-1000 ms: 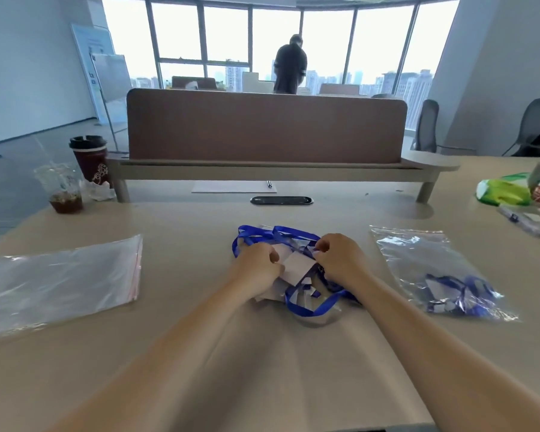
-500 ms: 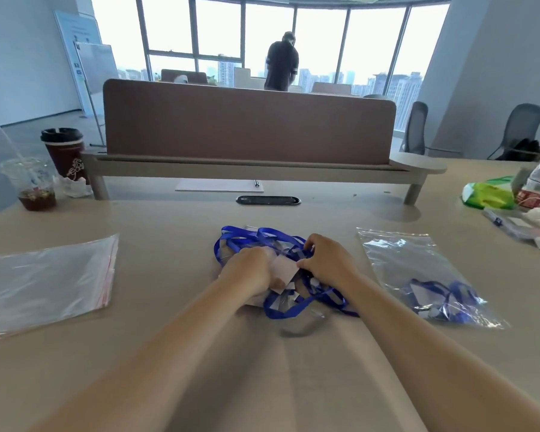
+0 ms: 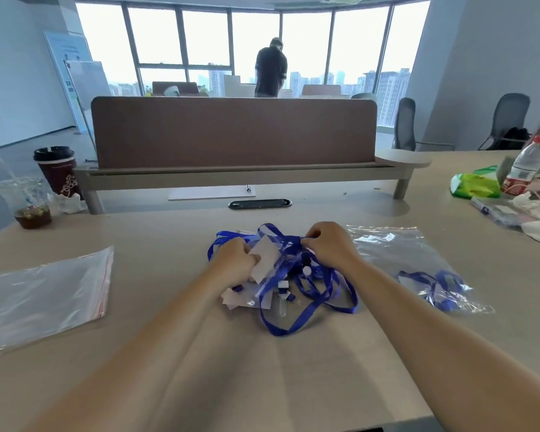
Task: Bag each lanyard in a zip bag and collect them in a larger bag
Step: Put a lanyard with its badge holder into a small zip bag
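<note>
Since half a second ago, the right hand (image 3: 328, 247) has shifted from the middle of the lanyard pile (image 3: 309, 294) to its far edge, while the left hand (image 3: 234, 260) has stayed on the white card (image 3: 264, 257). The loops now lie more loosely spread toward the near side of the desk (image 3: 262, 378). Judgement: one lanyard is being separated from the tangle and is not yet free, so bagging of this item has not begun.

Left hand: fingers curled, thumb pressed onto the white card, gripping it at the left side of the pile. Right hand: fingers curled tight, pinching a blue strap (image 3: 293, 241) at the pile's far edge. Whether strap and card belong to the same lanyard cannot be determined.

To the left, well apart from the pile, an empty zip bag (image 3: 44, 291) with a red closure lies flat. To the right, near the right forearm, a second clear bag (image 3: 387, 247) holds a bagged lanyard (image 3: 434, 285); this appears to be the collection bag.

Farther back stand a clear cup (image 3: 25, 201), a lidded coffee cup (image 3: 56, 169), a green packet (image 3: 471, 185) and a water bottle (image 3: 527, 166). Beyond the partition (image 3: 231, 132), a person (image 3: 270, 68) stands at the window.
</note>
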`<act>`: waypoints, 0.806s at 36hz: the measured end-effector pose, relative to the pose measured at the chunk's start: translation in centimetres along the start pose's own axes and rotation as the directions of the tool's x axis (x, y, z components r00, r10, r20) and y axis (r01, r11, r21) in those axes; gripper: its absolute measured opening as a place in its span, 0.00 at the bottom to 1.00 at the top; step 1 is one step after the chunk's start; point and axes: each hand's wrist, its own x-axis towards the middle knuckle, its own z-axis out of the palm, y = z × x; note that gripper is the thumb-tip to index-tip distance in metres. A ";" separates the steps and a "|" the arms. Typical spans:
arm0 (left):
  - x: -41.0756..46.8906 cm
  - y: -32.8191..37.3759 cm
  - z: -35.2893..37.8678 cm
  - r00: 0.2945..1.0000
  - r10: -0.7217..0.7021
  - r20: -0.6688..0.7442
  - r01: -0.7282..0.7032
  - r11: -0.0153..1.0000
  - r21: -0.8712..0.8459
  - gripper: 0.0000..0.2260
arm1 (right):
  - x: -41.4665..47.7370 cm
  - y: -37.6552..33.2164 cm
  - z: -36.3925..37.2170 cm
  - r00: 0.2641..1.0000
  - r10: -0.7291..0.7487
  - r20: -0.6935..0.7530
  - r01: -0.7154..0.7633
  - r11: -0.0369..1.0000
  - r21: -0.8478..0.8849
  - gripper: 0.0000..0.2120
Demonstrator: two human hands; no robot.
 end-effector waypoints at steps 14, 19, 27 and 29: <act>-1.6 0.5 -2.4 0.998 0.054 -0.021 -0.056 0.992 -0.114 0.05 | -0.9 -2.0 -2.1 0.996 -0.031 -0.086 0.039 0.995 0.095 0.06; -1.6 0.0 -2.5 0.998 0.057 -0.034 -0.062 0.989 -0.136 0.04 | -0.9 -2.8 -2.2 0.996 -0.004 -0.094 0.024 0.976 0.216 0.03; -1.1 -0.3 -3.0 0.994 0.049 -0.098 -0.063 0.988 -0.141 0.04 | -0.2 -3.4 -2.5 0.984 -0.031 -0.175 0.067 0.976 0.206 0.04; -1.0 -0.3 -3.2 0.992 0.054 -0.111 -0.070 0.987 -0.142 0.04 | -0.2 -3.7 -2.7 0.985 -0.039 -0.170 0.076 0.973 0.217 0.03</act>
